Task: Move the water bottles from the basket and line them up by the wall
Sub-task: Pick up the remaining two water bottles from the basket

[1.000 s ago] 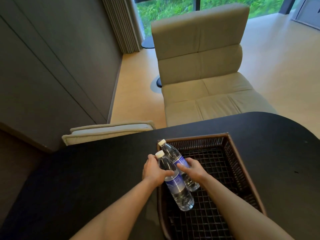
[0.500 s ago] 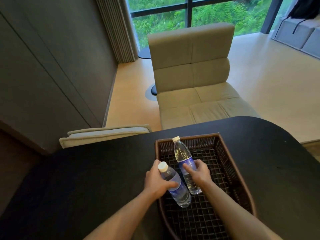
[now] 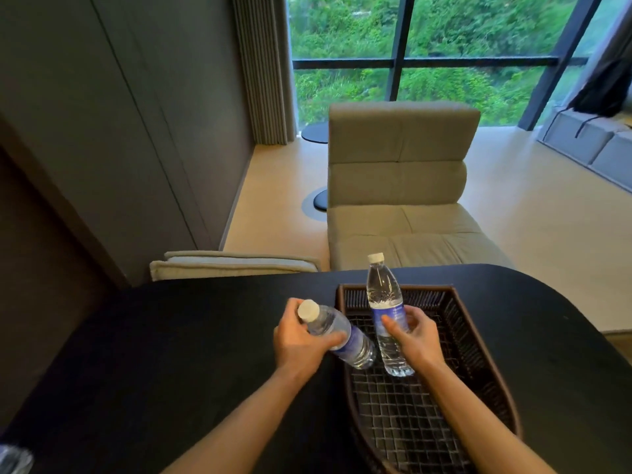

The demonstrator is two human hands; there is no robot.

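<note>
Two clear water bottles with blue labels and white caps are in my hands above a dark brown wicker basket [image 3: 485,340] on a black table [image 3: 171,371]. My left hand [image 3: 297,343] grips the left bottle [image 3: 342,336], tilted with its cap toward the left, over the basket's left rim. My right hand [image 3: 415,336] holds the right bottle [image 3: 383,295] nearly upright over the basket's far part. No other bottle shows in the basket. The dark panelled wall [image 3: 102,148] stands to the left.
A beige lounge chair [image 3: 403,206] stands beyond the table's far edge, with a beige chair back [image 3: 232,265] against the far left edge. Something clear [image 3: 13,460] shows at the table's bottom left corner. Windows fill the back.
Both hands have lifted the two bottles up out of the basket; the right bottle now stands nearly upright, the left one has shifted left. The view has tilted upward.
</note>
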